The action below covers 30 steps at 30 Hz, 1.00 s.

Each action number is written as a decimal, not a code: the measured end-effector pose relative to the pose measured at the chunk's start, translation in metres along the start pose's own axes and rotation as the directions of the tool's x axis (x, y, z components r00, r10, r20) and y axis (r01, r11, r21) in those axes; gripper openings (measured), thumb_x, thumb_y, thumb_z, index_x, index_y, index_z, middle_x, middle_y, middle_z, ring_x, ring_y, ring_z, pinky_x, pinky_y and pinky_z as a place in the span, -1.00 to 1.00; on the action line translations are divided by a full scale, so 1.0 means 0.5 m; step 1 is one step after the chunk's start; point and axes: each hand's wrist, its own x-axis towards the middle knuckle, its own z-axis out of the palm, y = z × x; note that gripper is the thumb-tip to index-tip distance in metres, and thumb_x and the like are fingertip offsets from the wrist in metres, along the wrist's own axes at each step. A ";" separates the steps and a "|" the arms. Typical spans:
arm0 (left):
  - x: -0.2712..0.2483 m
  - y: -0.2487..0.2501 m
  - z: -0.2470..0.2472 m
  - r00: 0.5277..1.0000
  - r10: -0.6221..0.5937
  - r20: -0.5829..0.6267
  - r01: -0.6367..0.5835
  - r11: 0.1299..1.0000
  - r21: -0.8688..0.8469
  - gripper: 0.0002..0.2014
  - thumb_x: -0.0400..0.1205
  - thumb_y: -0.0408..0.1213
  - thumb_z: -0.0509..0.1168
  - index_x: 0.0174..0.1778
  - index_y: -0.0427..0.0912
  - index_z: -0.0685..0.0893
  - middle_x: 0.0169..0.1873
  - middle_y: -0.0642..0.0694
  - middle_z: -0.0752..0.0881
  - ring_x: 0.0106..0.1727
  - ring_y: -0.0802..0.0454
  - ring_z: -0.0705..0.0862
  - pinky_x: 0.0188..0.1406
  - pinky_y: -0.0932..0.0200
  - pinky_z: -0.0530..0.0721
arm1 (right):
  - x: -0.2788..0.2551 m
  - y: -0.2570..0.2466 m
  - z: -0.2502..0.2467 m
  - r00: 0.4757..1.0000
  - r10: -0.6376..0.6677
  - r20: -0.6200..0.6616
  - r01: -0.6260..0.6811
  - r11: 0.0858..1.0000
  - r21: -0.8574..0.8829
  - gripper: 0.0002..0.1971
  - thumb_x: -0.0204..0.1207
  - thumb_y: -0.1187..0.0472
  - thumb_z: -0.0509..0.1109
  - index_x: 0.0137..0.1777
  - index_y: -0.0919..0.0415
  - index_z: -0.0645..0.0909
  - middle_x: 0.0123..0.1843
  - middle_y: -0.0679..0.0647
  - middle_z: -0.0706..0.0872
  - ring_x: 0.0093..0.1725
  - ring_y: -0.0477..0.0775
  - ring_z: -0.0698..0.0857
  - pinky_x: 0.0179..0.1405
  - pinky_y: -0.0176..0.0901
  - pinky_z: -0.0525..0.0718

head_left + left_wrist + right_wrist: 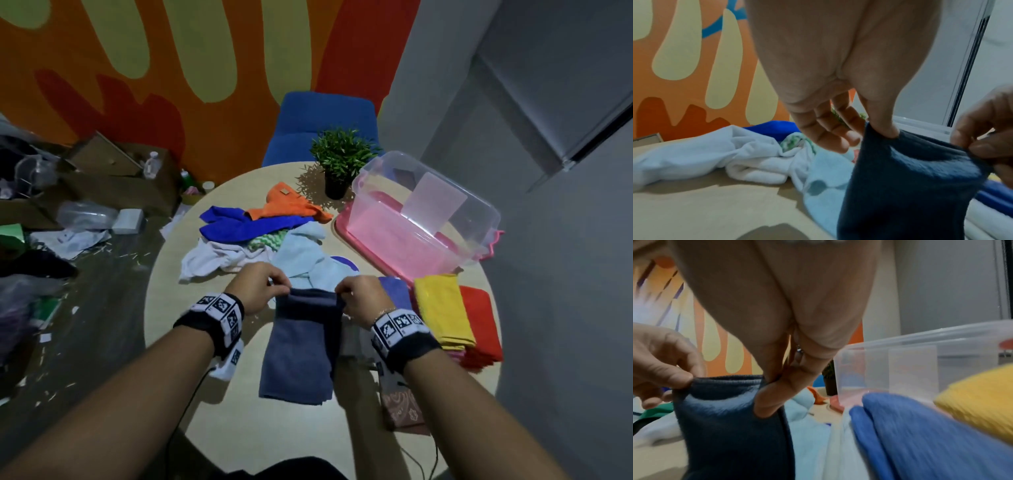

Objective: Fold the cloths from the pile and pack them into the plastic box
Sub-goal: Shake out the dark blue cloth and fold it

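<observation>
while a dark navy terry cloth [301, 346] hangs doubled over the near part of the round beige table [171, 308], its upper edge is pinched at one corner by the left hand [255, 289] and at the other by the right hand [361, 298]. in the left wrist view the corner is seen clamped between thumb and forefinger, and the remaining fingers [830, 129] are spread loosely away from the fabric. in the right wrist view the thumb and forefinger are pressed together on the hem. the unfolded pile [253, 236] of white, pale blue, royal blue and orange cloths is spread beyond the hands, near the table's middle. a clear plastic box [424, 209] is stood on a pink lid [346, 228] at the far right, with a small potted green plant [340, 161] just beside it. folded yellow, red and blue cloths [445, 311] are stacked at the right edge, between the box and the right wrist. a blue chair [322, 126] is placed behind the table.
</observation>
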 end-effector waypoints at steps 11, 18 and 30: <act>-0.097 -0.051 0.113 0.685 -0.149 0.713 0.074 0.988 0.135 -0.86 0.40 -0.20 0.64 -0.17 -0.11 0.90 -0.32 0.15 0.83 -0.28 0.33 0.71 -0.10 0.35 0.66 | -0.108 0.031 0.153 0.892 -0.068 0.448 0.077 0.997 -0.001 -0.82 0.47 0.31 0.40 -0.08 0.15 0.84 -0.08 0.05 0.86 -0.07 0.07 0.78 -0.01 -0.30 0.63; -0.067 -0.099 0.139 0.944 -0.190 0.270 0.151 0.976 0.158 -0.72 0.53 0.01 0.52 -0.19 -0.17 0.76 -0.25 -0.05 0.76 -0.18 0.05 0.70 -0.14 0.20 0.61 | -0.097 0.039 0.179 0.945 -0.020 0.326 0.080 0.982 -0.170 -0.74 0.63 0.18 0.25 0.11 0.22 0.76 0.05 0.22 0.78 0.06 0.29 0.73 0.05 -0.06 0.66; -0.032 -0.115 0.182 0.953 -0.173 0.249 0.108 0.961 0.253 -0.99 0.55 -0.23 0.43 -0.16 -0.02 0.76 -0.10 -0.05 0.71 -0.02 -0.09 0.70 -0.05 0.08 0.67 | -0.028 0.013 0.240 0.983 0.013 0.182 0.073 0.887 -0.456 -0.73 0.59 0.18 0.27 0.25 0.22 0.55 0.19 0.23 0.68 0.29 0.33 0.54 0.24 0.10 0.54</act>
